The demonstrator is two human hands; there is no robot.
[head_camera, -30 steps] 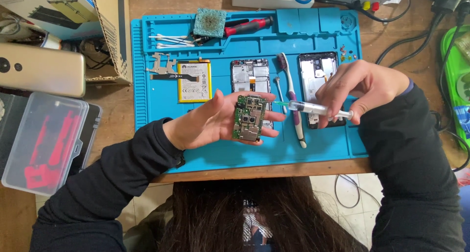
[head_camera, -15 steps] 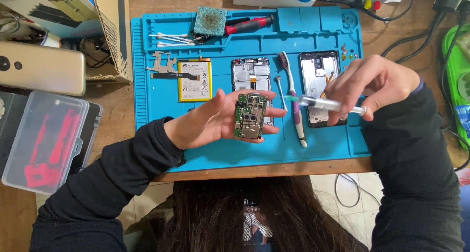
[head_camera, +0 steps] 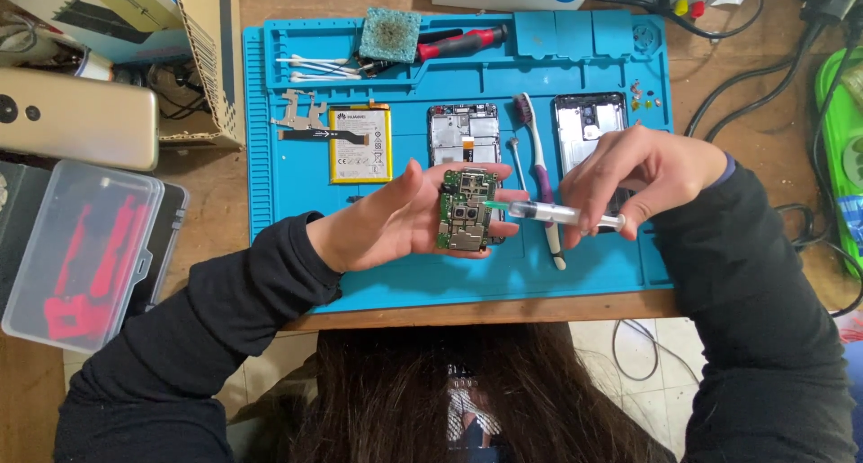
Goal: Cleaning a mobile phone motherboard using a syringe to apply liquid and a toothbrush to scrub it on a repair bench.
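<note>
Where the wooden bench (head_camera: pixel 207 193) carries a blue mat (head_camera: pixel 297 171), the person's left hand (head_camera: pixel 395 218) lies palm up above the mat's near edge, fingers curled under a green board (head_camera: pixel 466 209) and thumb pressed along its top. The right hand (head_camera: pixel 643 173) pinches a clear syringe (head_camera: pixel 553 214), held level, its tip touching the board's right edge. On the mat, far row: a green sponge (head_camera: pixel 389 33), cotton swabs (head_camera: pixel 315 66), red-handled pliers (head_camera: pixel 463 40). Middle row: a metal bracket (head_camera: pixel 299 112), a yellow-edged battery (head_camera: pixel 360 144), a phone frame (head_camera: pixel 463 130), a purple toothbrush (head_camera: pixel 538 157), a second phone shell (head_camera: pixel 589 117) partly behind the right hand, small screws (head_camera: pixel 643 94) beside it. Left of the mat: a cardboard box (head_camera: pixel 117 31), a gold phone (head_camera: pixel 76 117), a clear plastic case (head_camera: pixel 81 247) with red parts inside. Cables (head_camera: pixel 746 85) trail over the bench at right, beside something bright green (head_camera: pixel 840 112). Tiled floor (head_camera: pixel 629 355) shows below the bench edge.
</note>
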